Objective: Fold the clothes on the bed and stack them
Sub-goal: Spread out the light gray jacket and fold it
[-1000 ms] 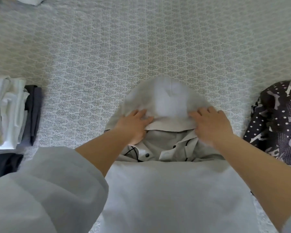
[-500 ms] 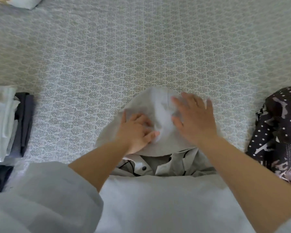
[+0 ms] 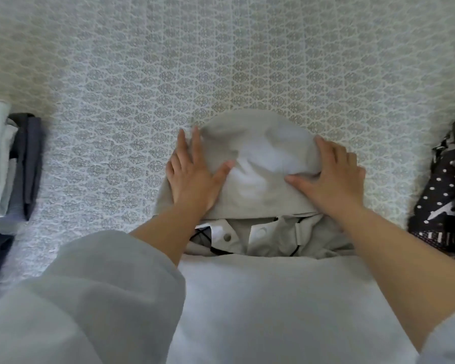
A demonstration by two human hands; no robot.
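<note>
At the far left edge a stack [image 3: 8, 164] of folded clothes, white over dark grey, is seen on the bed [image 3: 221, 61], so part of the task is judged done. Toward the middle, the left hand [image 3: 195, 177] is laid flat on the left side of the hood [image 3: 252, 164], fingers spread and straight, nothing pinched. The hood belongs to a pale grey jacket [image 3: 273, 298] spread on the near middle of the bed; its body appears already folded, while the collar and snaps are left showing. The right hand [image 3: 331, 179] is pressed flat on the hood's right side, fingers likewise extended. The hood is judged to be in smoothing, with folding it down and stacking left. At the right edge a dark dotted garment [image 3: 447, 195] lies crumpled, not yet folded.
</note>
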